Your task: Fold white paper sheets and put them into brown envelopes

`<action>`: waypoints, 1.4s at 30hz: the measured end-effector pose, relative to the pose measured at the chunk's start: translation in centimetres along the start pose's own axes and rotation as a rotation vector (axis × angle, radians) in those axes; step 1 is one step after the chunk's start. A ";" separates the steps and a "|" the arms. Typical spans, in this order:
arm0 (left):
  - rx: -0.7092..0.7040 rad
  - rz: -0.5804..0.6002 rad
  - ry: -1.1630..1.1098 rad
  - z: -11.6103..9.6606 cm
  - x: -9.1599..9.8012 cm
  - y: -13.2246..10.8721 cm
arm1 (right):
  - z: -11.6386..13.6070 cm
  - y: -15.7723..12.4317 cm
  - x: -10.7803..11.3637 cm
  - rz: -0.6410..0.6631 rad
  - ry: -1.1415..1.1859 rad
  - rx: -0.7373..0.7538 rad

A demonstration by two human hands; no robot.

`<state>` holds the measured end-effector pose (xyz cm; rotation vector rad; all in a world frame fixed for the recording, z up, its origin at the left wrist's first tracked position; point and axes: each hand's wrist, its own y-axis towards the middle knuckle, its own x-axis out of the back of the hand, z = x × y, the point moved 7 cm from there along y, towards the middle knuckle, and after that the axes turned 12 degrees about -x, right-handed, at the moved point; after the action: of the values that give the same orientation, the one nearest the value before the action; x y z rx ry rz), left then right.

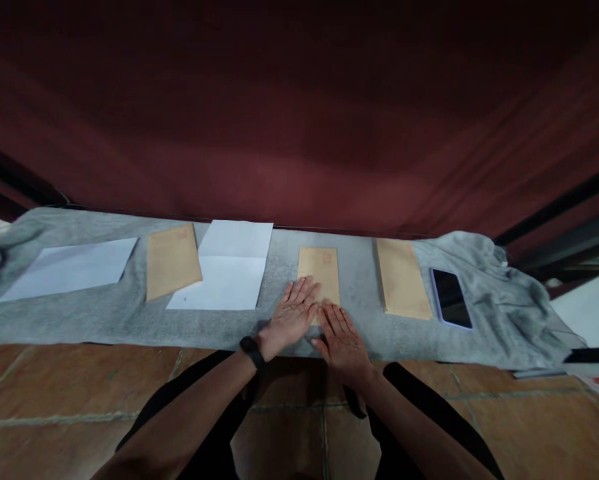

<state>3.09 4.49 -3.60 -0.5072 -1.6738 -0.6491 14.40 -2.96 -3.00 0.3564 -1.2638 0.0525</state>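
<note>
Left hand (292,312) and right hand (343,341) (fingers together, flat) cover the near edge of the envelope (322,268); bare cloth (362,300) alongside.

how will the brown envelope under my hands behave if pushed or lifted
The brown envelope lies thin and flat, so it is probably light and would sag if lifted by one end. Pushed by the left hand and right hand flat on it, it may drag, since the grey cloth looks fuzzy and could bunch.
</note>
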 end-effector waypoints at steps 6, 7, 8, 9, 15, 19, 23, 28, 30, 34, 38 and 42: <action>-0.023 -0.003 0.000 0.6 -0.2 4.0 | 0.1 0.0 -0.2 -0.023 0.032 -0.008; -0.028 -0.004 -0.002 0.7 -0.3 4.7 | 0.1 0.0 -0.2 -0.025 0.031 -0.012; -0.028 -0.002 -0.007 0.8 -0.5 5.4 | 0.1 0.0 -0.3 -0.026 0.028 -0.016; -0.025 0.002 -0.014 1.0 -0.7 6.1 | 0.1 0.0 -0.2 -0.027 0.024 -0.019; 0.034 -0.051 -0.032 2.1 -0.8 9.2 | 0.2 0.2 0.1 -0.035 0.017 -0.017; 0.117 -0.101 -0.022 2.9 -0.4 10.1 | 0.2 0.2 0.2 -0.031 0.026 -0.017; 0.162 -0.077 -0.038 3.5 -0.7 10.7 | 0.3 0.3 0.2 -0.011 0.027 -0.024; 0.128 -0.062 -0.052 3.2 -0.9 10.8 | 0.4 0.3 -0.1 0.012 0.009 -0.031; 0.079 -0.053 -0.067 2.7 -0.9 10.8 | 0.5 0.3 -0.2 -0.001 0.004 -0.028; -0.021 -0.009 -0.091 1.5 -1.2 10.4 | 0.7 0.3 -0.5 -0.040 -0.004 -0.019; -0.115 0.051 -0.130 0.4 -1.0 9.8 | 1.0 0.2 -1.0 -0.064 0.006 -0.008; -0.187 0.132 -0.188 -0.3 -0.7 9.0 | 1.0 0.1 -1.2 -0.076 0.019 -0.007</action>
<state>9.31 11.05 -2.94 -0.8273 -1.7458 -0.6813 13.09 -2.93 -3.84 0.3966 -1.2304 -0.0133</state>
